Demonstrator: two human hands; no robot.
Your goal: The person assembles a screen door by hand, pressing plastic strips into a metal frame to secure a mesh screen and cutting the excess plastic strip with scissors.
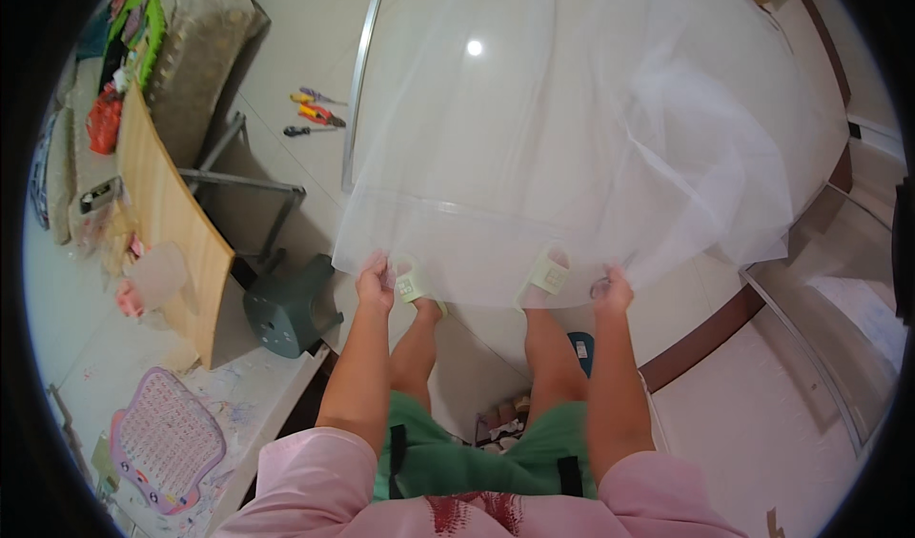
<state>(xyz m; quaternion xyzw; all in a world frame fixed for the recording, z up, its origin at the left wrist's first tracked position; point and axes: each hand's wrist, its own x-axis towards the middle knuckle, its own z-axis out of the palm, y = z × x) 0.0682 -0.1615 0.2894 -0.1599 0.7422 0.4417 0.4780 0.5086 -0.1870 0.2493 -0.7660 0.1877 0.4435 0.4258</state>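
Observation:
A large, sheer white sheet of netting-like fabric (496,147) spreads over the floor in front of me, with bunched folds toward the right. My left hand (375,283) is closed on its near edge at the left corner. Farther right along the same edge, my right hand (613,290) pinches the fabric too, and a small dark ring-like shape shows by its fingers. Between the hands the edge hangs slack, partly veiling my pale green slippers (548,276). Through the thin material the floor tiles show.
Left of the fabric lie a metal bar (365,71), pliers (319,114) and a black-handled screwdriver (303,131). A dark green stool (286,314) stands beside a wooden-topped folding table (181,223). At lower left is a purple-edged learning board (172,438). A metal-framed panel (810,385) leans at right.

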